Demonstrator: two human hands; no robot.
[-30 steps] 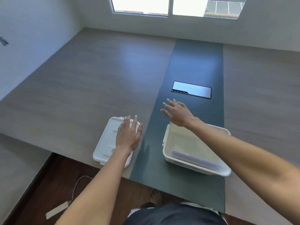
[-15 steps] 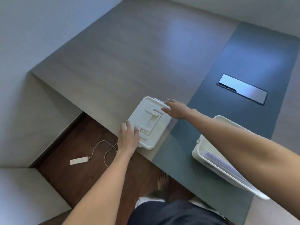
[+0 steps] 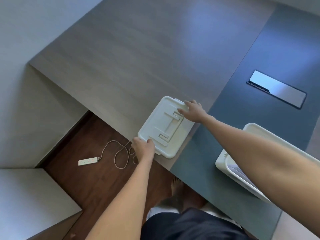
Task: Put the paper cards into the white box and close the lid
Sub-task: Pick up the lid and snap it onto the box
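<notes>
The white lid [image 3: 166,128] lies flat on the grey table near its front edge, its ribbed side up. My left hand [image 3: 143,148] grips the lid's near corner, thumb on top. My right hand [image 3: 194,110] rests on the lid's far right corner with the fingers spread over the rim. The white box [image 3: 230,168] stands open on the dark strip to the right, mostly hidden behind my right forearm. Paper cards [image 3: 237,171] show as a pale purple stack inside it.
A metal cable hatch [image 3: 277,90] sits in the dark table strip [image 3: 242,87] at the back right. Below the table edge, a power strip [image 3: 88,161] with a looped cord lies on the brown floor. A bare foot [image 3: 176,186] shows under the table.
My head has turned left and down. My left hand slid from the lid's top to its near corner and took hold. My right hand crossed from above the box to the lid's far corner.
</notes>
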